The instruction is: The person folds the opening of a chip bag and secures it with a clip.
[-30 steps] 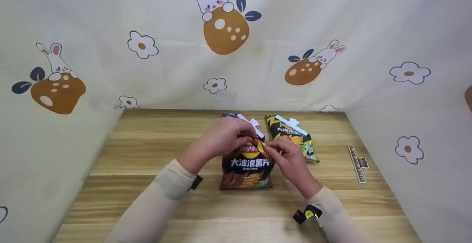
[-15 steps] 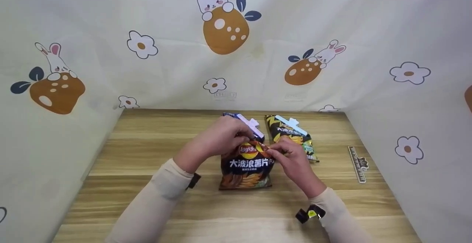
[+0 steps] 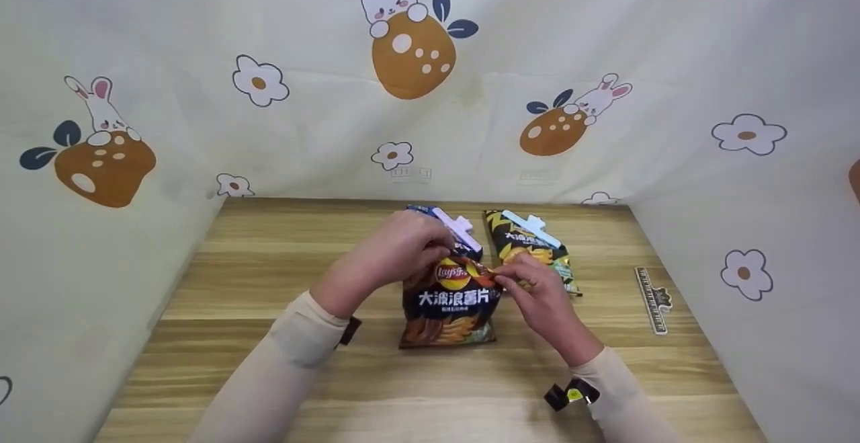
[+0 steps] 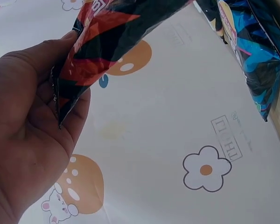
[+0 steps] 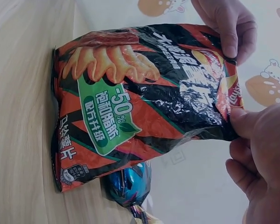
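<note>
A black-and-red bag of potato chips (image 3: 449, 318) stands on the table with its bottom edge down, its front toward me. My left hand (image 3: 403, 248) pinches its top left corner between thumb and fingers; in the left wrist view, that corner lies against the curled fingers (image 4: 79, 112). At the top right corner my right hand (image 3: 545, 298) pinches the bag, thumb on the front in the right wrist view. The top edge is stretched between both hands, with a fold showing near the right one.
Behind lies a blue chip bag (image 3: 420, 210) with a lilac sealing clip (image 3: 458, 229), partly hidden. To its right is a black-and-yellow chip bag (image 3: 531, 248) with a light blue clip (image 3: 534, 226). A small ruler (image 3: 652, 300) lies at the right; patterned cloth (image 3: 322, 140) surrounds the table.
Both hands have drawn apart, the left one leftward and the right one rightward and slightly down. The bag's top edge, folded over before, is now more spread out.
</note>
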